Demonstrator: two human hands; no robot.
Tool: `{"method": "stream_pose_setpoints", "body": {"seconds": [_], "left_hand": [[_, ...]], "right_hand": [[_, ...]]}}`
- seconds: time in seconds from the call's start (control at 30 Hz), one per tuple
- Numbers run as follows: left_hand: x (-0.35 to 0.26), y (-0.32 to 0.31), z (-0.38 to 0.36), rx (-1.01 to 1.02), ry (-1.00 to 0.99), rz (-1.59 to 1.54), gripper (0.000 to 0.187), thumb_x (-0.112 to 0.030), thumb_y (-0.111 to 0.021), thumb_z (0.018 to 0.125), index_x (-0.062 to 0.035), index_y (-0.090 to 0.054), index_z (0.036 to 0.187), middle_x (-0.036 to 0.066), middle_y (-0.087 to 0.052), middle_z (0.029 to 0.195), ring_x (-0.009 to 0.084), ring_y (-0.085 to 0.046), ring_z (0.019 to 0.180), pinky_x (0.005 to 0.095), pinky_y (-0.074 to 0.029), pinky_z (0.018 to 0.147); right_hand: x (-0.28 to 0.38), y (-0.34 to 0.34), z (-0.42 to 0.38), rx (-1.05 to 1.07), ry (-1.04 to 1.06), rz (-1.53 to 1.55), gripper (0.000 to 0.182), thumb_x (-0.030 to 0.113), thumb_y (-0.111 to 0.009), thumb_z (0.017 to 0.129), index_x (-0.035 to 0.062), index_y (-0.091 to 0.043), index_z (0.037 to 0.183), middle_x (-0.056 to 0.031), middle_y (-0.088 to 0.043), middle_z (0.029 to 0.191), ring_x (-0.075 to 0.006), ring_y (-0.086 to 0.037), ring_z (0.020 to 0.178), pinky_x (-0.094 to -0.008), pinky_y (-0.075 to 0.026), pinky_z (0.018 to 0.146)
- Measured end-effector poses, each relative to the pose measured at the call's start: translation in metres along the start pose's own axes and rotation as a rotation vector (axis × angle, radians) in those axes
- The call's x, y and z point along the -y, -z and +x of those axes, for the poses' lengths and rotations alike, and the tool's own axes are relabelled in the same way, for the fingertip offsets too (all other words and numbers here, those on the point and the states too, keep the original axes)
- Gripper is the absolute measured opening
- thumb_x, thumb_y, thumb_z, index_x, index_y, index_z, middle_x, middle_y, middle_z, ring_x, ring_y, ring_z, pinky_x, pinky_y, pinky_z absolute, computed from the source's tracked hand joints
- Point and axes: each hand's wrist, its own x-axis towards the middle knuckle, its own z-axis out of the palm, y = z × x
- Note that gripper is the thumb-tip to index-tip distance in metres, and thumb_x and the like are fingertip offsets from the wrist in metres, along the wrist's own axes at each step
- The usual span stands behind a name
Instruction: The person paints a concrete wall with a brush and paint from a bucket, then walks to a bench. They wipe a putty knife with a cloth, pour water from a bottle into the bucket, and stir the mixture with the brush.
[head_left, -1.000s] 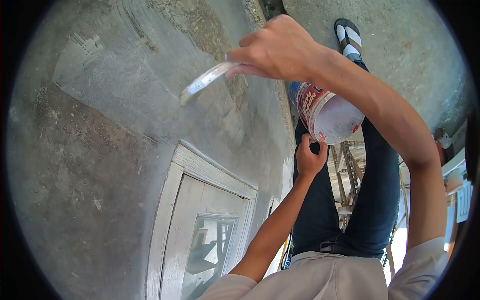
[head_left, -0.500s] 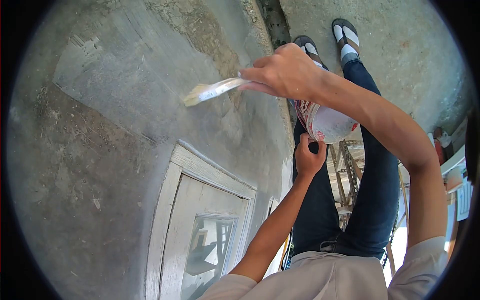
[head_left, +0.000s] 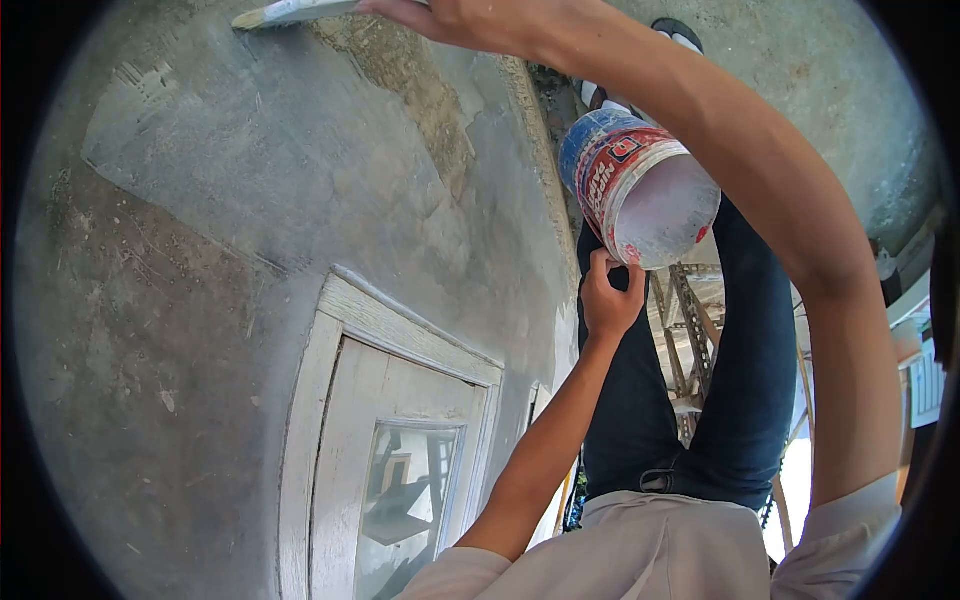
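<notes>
My right hand (head_left: pixel 485 18), cut off by the top edge of the view, is closed on the handle of a paintbrush (head_left: pixel 290 12). The pale bristles touch the grey wall (head_left: pixel 250 120) at the upper left. With fingers pinched at its rim, my left hand (head_left: pixel 612 300) holds a paint bucket (head_left: pixel 610 165) with a red and blue label. The bucket is tilted, its mouth toward me, and whitish liquid or residue coats the inside. It hangs in front of my legs, below my right forearm.
A white wooden frame (head_left: pixel 410 345) with a glass pane (head_left: pixel 410 490) is set in the wall. Metal trusses (head_left: pixel 695 320) like scaffolding show between my legs (head_left: pixel 750 400). Concrete floor (head_left: pixel 800 80) lies beyond my sandalled feet.
My right hand has carried the brush up and left, bringing its bristles against the wall's upper part. The bucket is now more exposed, with my left hand still at its rim.
</notes>
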Motion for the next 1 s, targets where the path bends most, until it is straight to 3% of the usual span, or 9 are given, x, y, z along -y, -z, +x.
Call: {"method": "stream_pose_setpoints", "body": {"seconds": [0.1, 0.27, 0.43, 0.53, 0.63, 0.67, 0.77, 0.87, 1.0], "left_hand": [[0.001, -0.003, 0.001, -0.005, -0.017, -0.003, 0.022, -0.013, -0.068, 0.089, -0.0003, -0.053, 0.100, 0.015, -0.070, 0.087, 0.0260, -0.071, 0.086, 0.0342, -0.054, 0.081], [0.002, -0.003, -0.001, 0.003, -0.017, -0.021, 0.022, -0.011, -0.068, 0.088, -0.0001, -0.053, 0.100, 0.014, -0.070, 0.089, 0.0256, -0.071, 0.087, 0.0341, -0.054, 0.081], [0.009, -0.005, -0.005, -0.019, -0.031, 0.015, 0.022, -0.011, -0.068, 0.087, -0.0002, -0.053, 0.101, 0.015, -0.069, 0.087, 0.0258, -0.071, 0.085, 0.0340, -0.054, 0.080], [0.010, -0.007, -0.007, -0.020, -0.040, 0.001, 0.023, -0.011, -0.068, 0.087, -0.0005, -0.053, 0.101, 0.015, -0.069, 0.086, 0.0260, -0.071, 0.085, 0.0339, -0.053, 0.080], [0.007, -0.006, -0.005, -0.021, -0.049, -0.004, 0.023, -0.011, -0.068, 0.087, -0.0006, -0.053, 0.101, 0.015, -0.069, 0.086, 0.0265, -0.071, 0.085, 0.0341, -0.053, 0.080], [0.008, -0.007, -0.006, -0.021, -0.045, 0.002, 0.023, -0.011, -0.068, 0.087, -0.0005, -0.053, 0.101, 0.015, -0.069, 0.086, 0.0266, -0.071, 0.085, 0.0342, -0.054, 0.080], [0.013, -0.009, -0.008, -0.027, -0.027, 0.010, 0.024, -0.016, -0.069, 0.086, -0.0031, -0.054, 0.100, 0.014, -0.069, 0.087, 0.0293, -0.070, 0.086, 0.0384, -0.053, 0.079], [0.013, -0.009, -0.008, -0.027, -0.017, 0.015, 0.024, -0.017, -0.069, 0.086, -0.0042, -0.055, 0.099, 0.013, -0.069, 0.088, 0.0306, -0.069, 0.086, 0.0399, -0.053, 0.078], [0.011, -0.007, -0.009, -0.016, -0.036, 0.004, 0.023, -0.010, -0.068, 0.087, -0.0007, -0.053, 0.101, 0.015, -0.069, 0.086, 0.0262, -0.071, 0.085, 0.0339, -0.053, 0.080]], "right_hand": [[0.014, -0.021, -0.080, 0.195, 0.004, 0.082, 0.031, 0.043, -0.055, 0.096, 0.0148, -0.067, 0.093, -0.0067, -0.067, 0.069, -0.0297, -0.067, 0.062, -0.0418, -0.053, 0.055], [0.009, -0.054, -0.173, 0.592, 0.411, 0.033, 0.026, 0.041, -0.057, 0.096, 0.0165, -0.065, 0.093, -0.0037, -0.063, 0.066, -0.0283, -0.063, 0.055, -0.0379, -0.047, 0.047], [-0.010, -0.045, -0.102, 0.177, 0.235, -0.014, 0.026, 0.040, -0.056, 0.097, 0.0159, -0.063, 0.091, -0.0034, -0.065, 0.072, -0.0270, -0.063, 0.055, -0.0369, -0.048, 0.048], [-0.017, -0.016, -0.066, 0.146, -0.061, 0.036, 0.034, 0.042, -0.053, 0.096, 0.0103, -0.064, 0.092, -0.0145, -0.067, 0.071, -0.0367, -0.067, 0.068, -0.0482, -0.052, 0.059], [-0.024, -0.056, -0.088, 0.054, 0.130, -0.008, 0.026, 0.041, -0.050, 0.099, 0.0195, -0.065, 0.102, -0.0053, -0.067, 0.070, -0.0292, -0.068, 0.064, -0.0400, -0.052, 0.052], [-0.014, -0.059, -0.102, 0.175, 0.083, -0.057, 0.026, 0.041, -0.051, 0.100, 0.0166, -0.060, 0.097, -0.0044, -0.063, 0.068, -0.0259, -0.062, 0.054, -0.0362, -0.047, 0.047], [-0.001, -0.062, -0.147, 0.431, 0.097, -0.040, 0.025, 0.041, -0.050, 0.100, 0.0167, -0.057, 0.101, -0.0045, -0.062, 0.064, -0.0266, -0.063, 0.055, -0.0371, -0.048, 0.050], [-0.016, -0.082, -0.175, 0.645, 0.401, -0.044, 0.026, 0.042, -0.049, 0.100, 0.0166, -0.055, 0.102, -0.0047, -0.060, 0.062, -0.0285, -0.064, 0.057, -0.0387, -0.049, 0.053], [-0.029, -0.113, -0.146, 0.412, 0.463, -0.103, 0.028, 0.044, -0.048, 0.100, 0.0165, -0.052, 0.103, -0.0063, -0.061, 0.063, -0.0308, -0.066, 0.061, -0.0404, -0.050, 0.055]]}}
